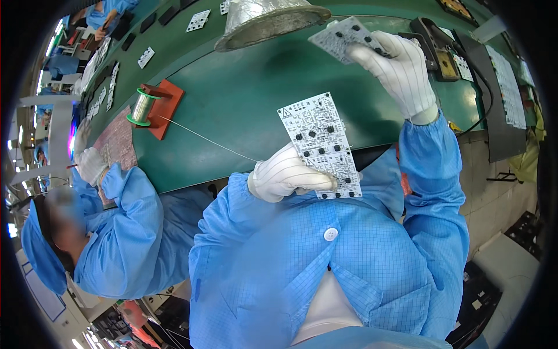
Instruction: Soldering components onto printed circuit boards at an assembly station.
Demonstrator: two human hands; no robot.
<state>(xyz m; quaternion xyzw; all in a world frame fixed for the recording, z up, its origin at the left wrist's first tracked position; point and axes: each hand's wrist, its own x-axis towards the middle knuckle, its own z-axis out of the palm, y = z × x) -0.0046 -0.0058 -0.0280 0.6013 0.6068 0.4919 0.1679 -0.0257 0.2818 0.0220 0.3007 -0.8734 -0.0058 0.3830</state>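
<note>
My left hand [288,173], in a white striped glove, is closed on the lower part of a white circuit board panel [317,125] with black components. The panel is tilted in front of my chest, over the table's near edge. A thin solder wire runs from the spool [142,108] on its red-brown stand [167,109] to my left hand; its end is hidden there. Higher up and to the right, my right hand [401,70], gloved too, grips another white circuit board [344,38] by its right edge. This board is held up off the table beside the metal hood.
A silver foil-covered hood [267,23] hangs over the back of the green table [232,104]. A soldering iron stand [439,55] with a black cable is at the right. Several boards lie at the far left. A co-worker in blue [128,232] sits to my left.
</note>
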